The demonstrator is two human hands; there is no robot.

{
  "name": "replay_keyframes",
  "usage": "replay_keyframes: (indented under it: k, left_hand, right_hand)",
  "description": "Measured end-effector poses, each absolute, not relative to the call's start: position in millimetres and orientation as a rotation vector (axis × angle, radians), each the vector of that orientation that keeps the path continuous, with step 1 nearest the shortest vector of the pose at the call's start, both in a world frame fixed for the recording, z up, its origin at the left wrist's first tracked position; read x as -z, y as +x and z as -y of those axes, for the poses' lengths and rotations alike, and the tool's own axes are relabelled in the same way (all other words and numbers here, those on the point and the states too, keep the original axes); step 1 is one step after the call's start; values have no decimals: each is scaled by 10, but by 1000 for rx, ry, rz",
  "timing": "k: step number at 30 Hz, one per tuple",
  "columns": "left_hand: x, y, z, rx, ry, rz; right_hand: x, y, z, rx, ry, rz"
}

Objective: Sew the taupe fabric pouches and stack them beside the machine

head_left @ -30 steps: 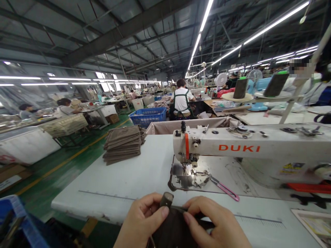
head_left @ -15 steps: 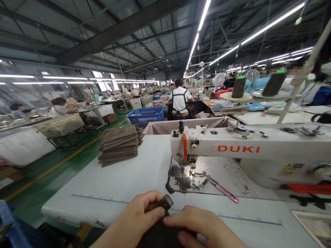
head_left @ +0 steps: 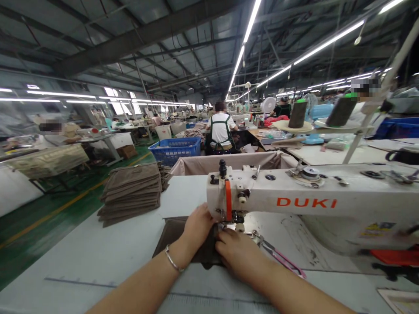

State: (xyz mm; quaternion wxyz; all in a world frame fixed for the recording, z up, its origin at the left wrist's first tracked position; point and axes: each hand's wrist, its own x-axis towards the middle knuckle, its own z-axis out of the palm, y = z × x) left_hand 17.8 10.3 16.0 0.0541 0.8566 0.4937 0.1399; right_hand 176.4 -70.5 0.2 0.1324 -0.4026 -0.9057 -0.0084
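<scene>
A dark brown fabric piece lies flat on the machine bed, its right edge at the presser foot of the white sewing machine. My left hand grips the piece from above, close to the needle area, its fingertips partly hidden behind the machine head. Just in front of the presser foot, my right hand has curled fingers on the piece's right edge. Pink-handled thread snips rest on the bed beside my right hand, partly covered by it.
A stack of brown fabric pieces sits on the table's left side. Behind the machine are a fabric-lined bin and a blue plastic basket. A co-worker sits further back. Thread cones stand at right.
Both hands have moved forward from the table's front edge to the presser foot, carrying the fabric piece. It now lies flat under them. The view has shifted slightly right.
</scene>
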Motion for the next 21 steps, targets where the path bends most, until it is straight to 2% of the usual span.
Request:
replay_keyframes:
  k: [8,14,21]
  left_hand:
    - [-72,104,363,-390,2722,-1189]
    - [-64,-34,322,-441,2717,-947]
    - [-75,35,422,-492,2752,-947]
  right_hand:
    - [153,1939,929,14,-1162,2587]
    - [228,1869,925,144,-1097,2509]
    - [307,1911,932,266,-944,2424]
